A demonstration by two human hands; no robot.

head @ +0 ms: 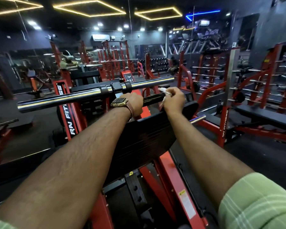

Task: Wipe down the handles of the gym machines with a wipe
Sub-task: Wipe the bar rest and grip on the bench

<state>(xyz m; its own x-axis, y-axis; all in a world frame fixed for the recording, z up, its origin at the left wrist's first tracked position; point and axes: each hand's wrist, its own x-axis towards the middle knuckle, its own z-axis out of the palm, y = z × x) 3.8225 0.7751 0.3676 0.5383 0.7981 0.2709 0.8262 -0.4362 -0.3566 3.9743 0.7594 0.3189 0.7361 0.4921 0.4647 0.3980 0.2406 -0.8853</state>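
Far left, a long chrome steel barbell bar [59,100] runs up to the right across a red-framed gym machine with a ribbed black pad [144,138]. Below the bar's black collar, the left hand [133,103], wearing a gold square wristwatch [119,102], has its fingers curled round the near end of a short glossy black machine handle [153,99]. At the handle's far end, the right hand [173,100] closes its fingers on a crumpled white wipe [163,92], pressed against the handle; wipe edges show above and below the fist. Lower right, a light green checked sleeve [257,202] covers the right upper arm. Red weight racks [221,75] stand beyond.
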